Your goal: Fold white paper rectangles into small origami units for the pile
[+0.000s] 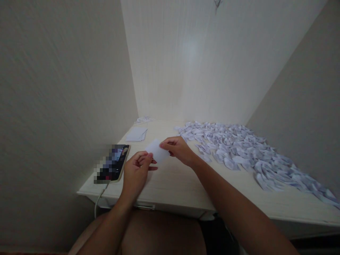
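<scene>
A small white sheet of paper is held between my two hands, above the middle of the table. At its lower left edge, my left hand pinches it between thumb and fingers. My right hand grips the upper right edge the same way. The sheet looks flat, with slight tilt. Behind it on the left lies a small stack of similar white sheets. A large spread of folded or twisted white paper pieces covers the right side of the table.
A phone, partly blurred out, lies at the table's left edge with a white cable hanging down. Thin white paper strips sit in the far left corner. Walls close in the table at left, back and right.
</scene>
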A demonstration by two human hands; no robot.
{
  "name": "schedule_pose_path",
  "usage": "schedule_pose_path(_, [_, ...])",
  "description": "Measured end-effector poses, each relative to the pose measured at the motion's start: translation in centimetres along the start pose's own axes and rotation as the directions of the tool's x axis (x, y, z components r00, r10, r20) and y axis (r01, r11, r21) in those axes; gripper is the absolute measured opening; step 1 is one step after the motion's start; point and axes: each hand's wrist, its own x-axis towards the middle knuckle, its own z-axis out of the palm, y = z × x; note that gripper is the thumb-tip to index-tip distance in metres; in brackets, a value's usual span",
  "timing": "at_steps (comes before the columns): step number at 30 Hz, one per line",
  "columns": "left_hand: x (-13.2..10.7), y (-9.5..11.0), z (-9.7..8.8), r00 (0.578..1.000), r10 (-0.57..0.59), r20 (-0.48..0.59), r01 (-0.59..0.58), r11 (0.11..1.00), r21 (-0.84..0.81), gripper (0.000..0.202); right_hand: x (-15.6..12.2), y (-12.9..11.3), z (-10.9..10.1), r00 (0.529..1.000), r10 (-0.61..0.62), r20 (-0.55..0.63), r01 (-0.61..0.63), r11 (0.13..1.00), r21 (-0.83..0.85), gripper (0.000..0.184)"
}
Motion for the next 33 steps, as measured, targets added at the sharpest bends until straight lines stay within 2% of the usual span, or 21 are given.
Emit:
schedule_pose_path(5, [0.43, -0.2, -0.47, 0.997, -0.04, -0.063, 0.035, 0.996, -0.083, 0.034, -0.12, 0.04, 0.01, 0.996, 0.004, 0.086, -0.002, 1.0, -0.022, 0.028])
schedule_pose_path(10, [0.45, 0.11, -0.64, 0.997, -0.012, -0.075, 0.008, 0.999, -0.051, 0.038, -0.01, 0.38, -0.56, 0.979, 0.038, 0.201, -0.028, 0.998, -0.049, 0.03])
schedule_pose_path(16, [0.37, -0.1, -0.51, 0.999, 0.002, -0.048, -0.006, 0.997, -0.081, 0.034, 0.14, 0.65, -0.73, 0.983, 0.042, 0.181, -0.036, 0.999, -0.036, 0.026])
schedule_pose_path(21, [0.54, -0.51, -0.49, 0.994, -0.105, -0.041, 0.096, 0.977, -0.191, 0.044, 0.09, 0.73, -0.77, 0.961, 0.072, 0.266, -0.066, 0.997, -0.029, 0.024])
schedule_pose_path(27, [0.75, -0.42, -0.52, 0.975, -0.223, -0.006, 0.214, 0.942, -0.257, 0.035, -0.03, 0.59, -0.73, 0.948, 0.091, 0.306, -0.086, 0.996, -0.03, 0.015])
schedule_pose_path(30, [0.81, -0.45, -0.31, 0.971, -0.238, -0.017, 0.225, 0.937, -0.268, 0.035, -0.06, 0.56, -0.66, 0.942, 0.097, 0.32, -0.09, 0.995, -0.036, 0.014])
schedule_pose_path(33, [0.83, -0.57, -0.18, 0.979, -0.198, -0.049, 0.179, 0.948, -0.265, 0.032, -0.06, 0.56, -0.61, 0.946, 0.089, 0.312, -0.086, 0.996, -0.026, 0.014])
